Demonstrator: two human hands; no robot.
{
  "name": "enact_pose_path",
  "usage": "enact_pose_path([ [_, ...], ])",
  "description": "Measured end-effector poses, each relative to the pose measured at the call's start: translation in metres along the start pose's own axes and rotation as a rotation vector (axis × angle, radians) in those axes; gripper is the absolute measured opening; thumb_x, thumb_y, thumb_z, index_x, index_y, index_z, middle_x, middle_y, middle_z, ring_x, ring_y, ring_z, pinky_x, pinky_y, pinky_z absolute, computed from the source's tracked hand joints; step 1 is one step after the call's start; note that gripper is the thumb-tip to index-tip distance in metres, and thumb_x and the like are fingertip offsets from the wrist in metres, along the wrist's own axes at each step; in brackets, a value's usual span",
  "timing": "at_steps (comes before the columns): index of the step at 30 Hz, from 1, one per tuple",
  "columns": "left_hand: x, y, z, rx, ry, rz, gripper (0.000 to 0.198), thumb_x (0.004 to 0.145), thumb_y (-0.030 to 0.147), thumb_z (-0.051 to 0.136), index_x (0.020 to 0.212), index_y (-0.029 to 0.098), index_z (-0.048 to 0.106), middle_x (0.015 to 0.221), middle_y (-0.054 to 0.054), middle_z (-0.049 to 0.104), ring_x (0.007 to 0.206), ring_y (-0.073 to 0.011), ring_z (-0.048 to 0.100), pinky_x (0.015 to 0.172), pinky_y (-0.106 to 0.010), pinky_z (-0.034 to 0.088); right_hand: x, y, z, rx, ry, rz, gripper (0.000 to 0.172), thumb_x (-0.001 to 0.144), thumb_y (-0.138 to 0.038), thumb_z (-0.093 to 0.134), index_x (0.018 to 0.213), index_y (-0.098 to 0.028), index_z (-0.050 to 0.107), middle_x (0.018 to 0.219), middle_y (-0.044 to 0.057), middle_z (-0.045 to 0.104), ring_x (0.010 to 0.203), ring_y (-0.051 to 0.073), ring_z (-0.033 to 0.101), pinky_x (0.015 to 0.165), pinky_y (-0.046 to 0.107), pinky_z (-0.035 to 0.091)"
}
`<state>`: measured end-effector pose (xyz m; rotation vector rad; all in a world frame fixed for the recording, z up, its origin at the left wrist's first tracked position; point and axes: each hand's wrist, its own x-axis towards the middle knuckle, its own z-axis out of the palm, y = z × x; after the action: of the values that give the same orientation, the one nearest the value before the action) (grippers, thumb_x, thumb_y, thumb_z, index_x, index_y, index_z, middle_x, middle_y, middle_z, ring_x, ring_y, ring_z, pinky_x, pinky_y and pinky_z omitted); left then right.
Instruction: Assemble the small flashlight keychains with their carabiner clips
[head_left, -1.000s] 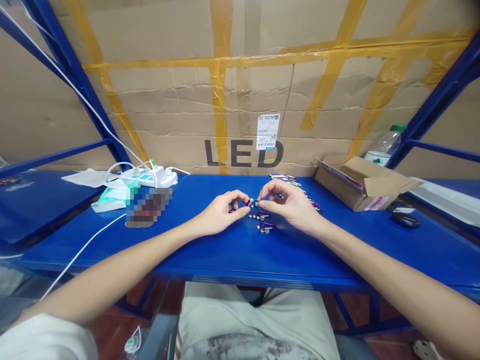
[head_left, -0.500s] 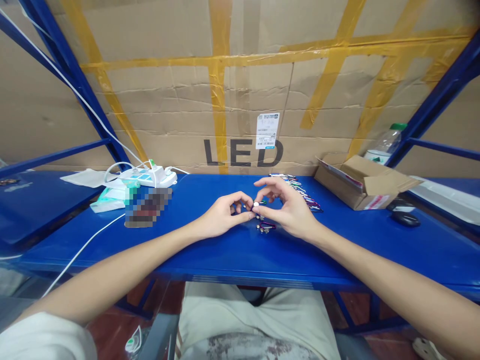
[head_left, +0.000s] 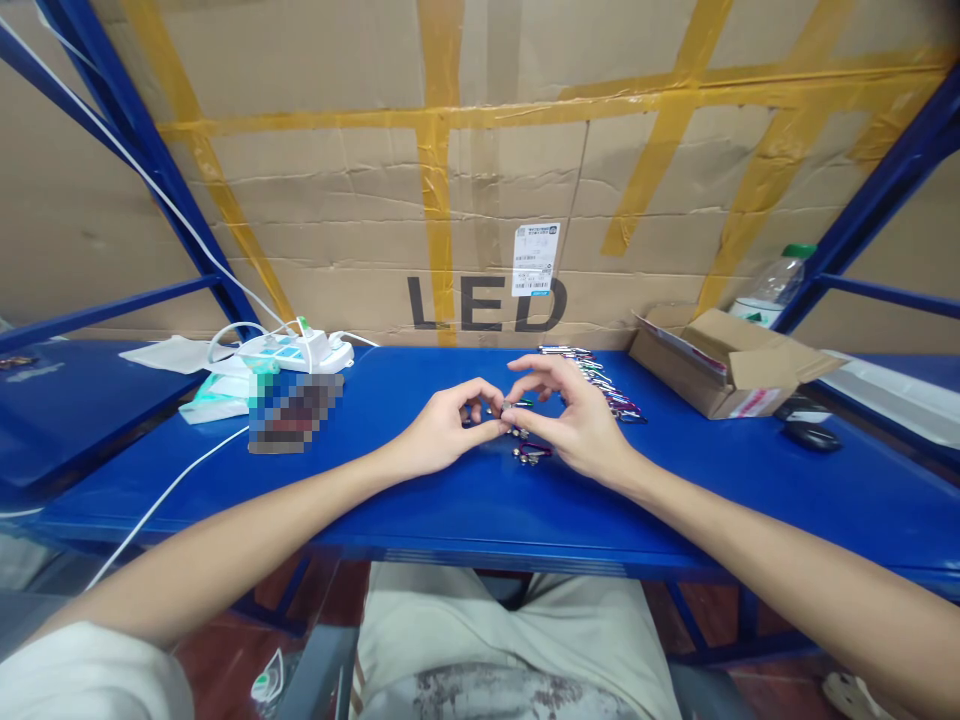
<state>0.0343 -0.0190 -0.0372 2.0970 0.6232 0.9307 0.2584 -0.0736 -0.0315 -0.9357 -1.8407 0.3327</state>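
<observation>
My left hand (head_left: 442,430) and my right hand (head_left: 577,420) meet over the middle of the blue table (head_left: 420,500). Between their fingertips they pinch a small metal keychain light (head_left: 504,408); its details are too small to make out. Just below the fingers lies a purple keychain light (head_left: 531,453) on the table. Behind my right hand runs a row of several coloured keychain lights (head_left: 600,385) toward the back.
An open cardboard box (head_left: 724,365) stands at the back right, with a plastic bottle (head_left: 772,285) behind it and a black mouse (head_left: 810,437) beside it. A white power strip (head_left: 300,352) with cables and a tissue pack (head_left: 217,395) lie at the left. A big "LED" carton (head_left: 480,200) forms the back wall.
My hands have drawn closer together around the small piece. Two of the loose lights that lay below my fingers a second ago are now hidden; one purple one shows.
</observation>
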Motion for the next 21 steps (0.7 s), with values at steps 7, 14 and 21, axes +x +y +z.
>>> enact_pose_path([
  [7,-0.001,0.005,-0.002,0.099,0.057,0.050,0.023,0.096,0.039,0.079,0.104,0.020,0.070,0.093,0.000,0.070,0.076,-0.0138,0.053,0.074,-0.029,0.044,0.002,-0.001,-0.004,-0.151,0.030,-0.117,0.021,0.099,-0.037,0.080,0.117,-0.031,0.071,0.107,0.003,0.079,0.102,0.028,0.064,0.091,0.045,0.048],
  [14,-0.002,0.006,-0.009,0.300,0.109,0.248,0.007,0.102,0.027,0.072,0.106,0.022,0.070,0.106,-0.004,0.072,0.090,-0.0184,0.058,0.083,-0.033,0.047,0.004,-0.008,-0.010,-0.257,0.006,-0.256,0.011,0.104,-0.036,0.074,0.111,-0.028,0.072,0.108,0.006,0.075,0.105,0.028,0.066,0.096,0.047,0.046],
  [21,-0.003,0.009,-0.011,0.358,0.123,0.204,0.010,0.102,0.027,0.072,0.112,0.023,0.071,0.108,-0.003,0.077,0.093,-0.0194,0.062,0.085,-0.033,0.049,0.003,-0.008,-0.011,-0.319,-0.026,-0.302,0.011,0.106,-0.033,0.070,0.114,-0.028,0.074,0.108,0.007,0.073,0.105,0.029,0.064,0.095,0.048,0.044],
])
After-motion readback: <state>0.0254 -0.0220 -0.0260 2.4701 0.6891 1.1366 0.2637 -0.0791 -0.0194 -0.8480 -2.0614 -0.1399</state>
